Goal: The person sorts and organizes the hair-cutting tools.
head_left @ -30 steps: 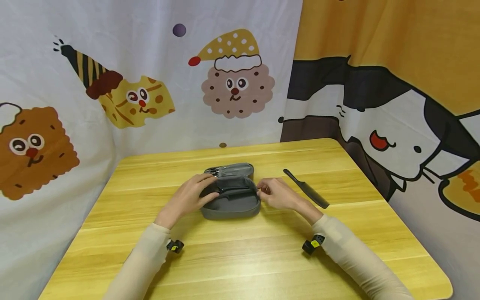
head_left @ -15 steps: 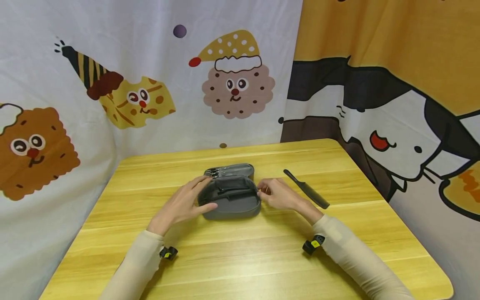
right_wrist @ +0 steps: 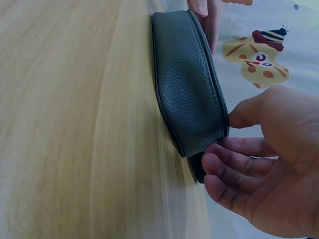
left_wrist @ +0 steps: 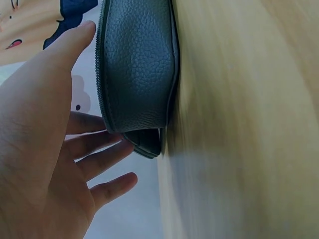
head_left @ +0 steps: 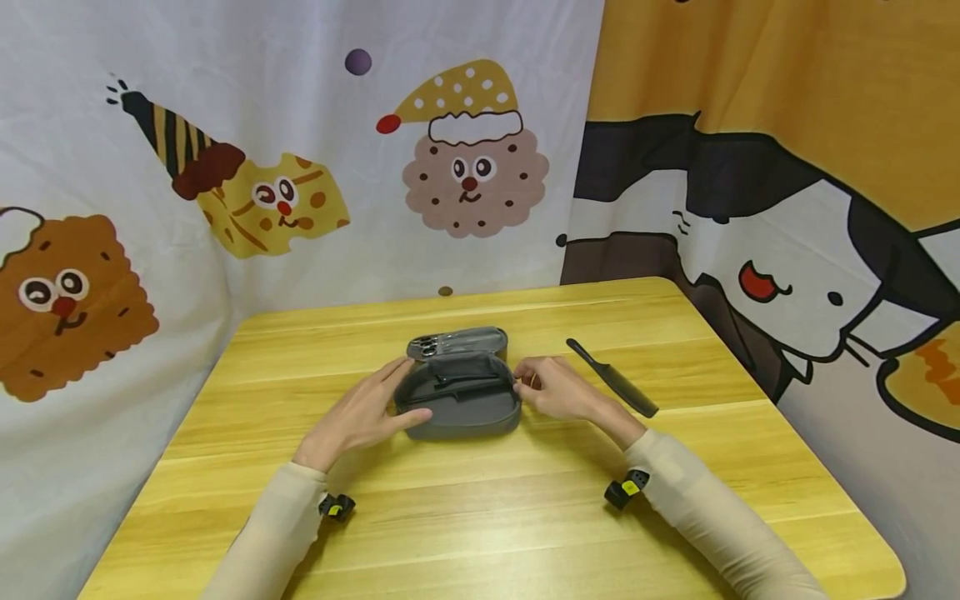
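A grey leather-textured zip case (head_left: 463,427) lies unzipped on the table, its lid (head_left: 480,340) folded back to the far side. Small metal tools (head_left: 429,344) are tucked into the lid's left part. Slim black items (head_left: 471,385) lie inside the case along the back; their kind is unclear. My left hand (head_left: 358,417) is at the left end, fingers fairly straight along its outside and thumb over the near rim. At the right end, my right hand (head_left: 553,387) pinches the zipped rim between thumb and curled fingers, as the right wrist view (right_wrist: 279,154) shows.
A dark comb (head_left: 615,379) lies on the wooden table (head_left: 480,517) just right of my right hand. Behind the table hangs a cartoon-printed curtain (head_left: 300,83). Each wrist wears a small black camera.
My left hand has drawn back leftward from over the case's inside to its left end, uncovering the interior and the metal tools. My right hand has stayed in place.
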### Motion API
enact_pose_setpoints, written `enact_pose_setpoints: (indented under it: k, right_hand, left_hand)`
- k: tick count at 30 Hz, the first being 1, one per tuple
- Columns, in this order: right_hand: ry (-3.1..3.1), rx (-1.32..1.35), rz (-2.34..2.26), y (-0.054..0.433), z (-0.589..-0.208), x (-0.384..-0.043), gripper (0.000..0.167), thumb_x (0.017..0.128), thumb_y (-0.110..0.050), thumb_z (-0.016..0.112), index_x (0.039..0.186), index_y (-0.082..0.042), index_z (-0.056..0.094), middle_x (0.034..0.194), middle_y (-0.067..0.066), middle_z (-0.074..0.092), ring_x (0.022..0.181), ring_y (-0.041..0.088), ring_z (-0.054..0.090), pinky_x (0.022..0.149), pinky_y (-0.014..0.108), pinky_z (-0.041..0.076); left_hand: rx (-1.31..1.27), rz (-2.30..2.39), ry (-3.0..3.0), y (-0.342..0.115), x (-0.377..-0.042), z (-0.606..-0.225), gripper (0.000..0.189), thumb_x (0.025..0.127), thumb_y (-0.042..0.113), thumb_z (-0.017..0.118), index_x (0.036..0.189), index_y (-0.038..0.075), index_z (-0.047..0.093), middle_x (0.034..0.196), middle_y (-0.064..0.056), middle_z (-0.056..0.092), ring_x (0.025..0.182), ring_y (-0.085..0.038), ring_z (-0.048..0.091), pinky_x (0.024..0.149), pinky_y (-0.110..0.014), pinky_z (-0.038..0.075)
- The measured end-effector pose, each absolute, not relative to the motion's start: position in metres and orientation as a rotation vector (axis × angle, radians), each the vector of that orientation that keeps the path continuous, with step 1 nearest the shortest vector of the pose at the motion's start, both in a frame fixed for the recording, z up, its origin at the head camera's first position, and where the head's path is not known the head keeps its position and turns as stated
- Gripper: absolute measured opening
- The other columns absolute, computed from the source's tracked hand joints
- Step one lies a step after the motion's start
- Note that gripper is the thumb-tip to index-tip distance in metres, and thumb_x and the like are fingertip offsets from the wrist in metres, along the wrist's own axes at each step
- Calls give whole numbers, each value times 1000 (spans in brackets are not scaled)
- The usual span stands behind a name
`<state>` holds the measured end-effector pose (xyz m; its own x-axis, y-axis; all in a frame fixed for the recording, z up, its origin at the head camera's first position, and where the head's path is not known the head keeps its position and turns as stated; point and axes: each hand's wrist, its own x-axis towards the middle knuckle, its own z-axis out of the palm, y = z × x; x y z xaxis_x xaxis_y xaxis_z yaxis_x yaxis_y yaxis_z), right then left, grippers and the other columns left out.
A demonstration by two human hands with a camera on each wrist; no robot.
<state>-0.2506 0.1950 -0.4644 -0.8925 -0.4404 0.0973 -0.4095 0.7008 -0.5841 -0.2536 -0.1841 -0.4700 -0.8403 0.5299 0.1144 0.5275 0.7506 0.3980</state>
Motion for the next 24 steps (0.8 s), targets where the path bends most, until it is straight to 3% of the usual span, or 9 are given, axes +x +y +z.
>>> enact_pose_setpoints:
  k: [9, 24]
  right_hand:
    - [2849, -709, -960, 195, -464, -251, 30, 114, -24, 67, 133, -3, 77, 103, 2, 79, 87, 10, 69, 79, 32, 62]
    - [2850, -714, -955, 196, -465, -251, 30, 114, -24, 66, 134, -3, 76, 105, 2, 79, 88, 9, 69, 80, 33, 62]
  left_hand:
    - [846, 686, 2888, -184, -255, -475, 108, 104, 77, 65, 179, 7, 32, 182, -25, 37, 165, -50, 45, 132, -70, 44]
    - [851, 797, 2824, -183, -256, -478, 107, 102, 70, 73, 178, 5, 34, 181, -26, 39, 165, -50, 44, 133, -70, 42]
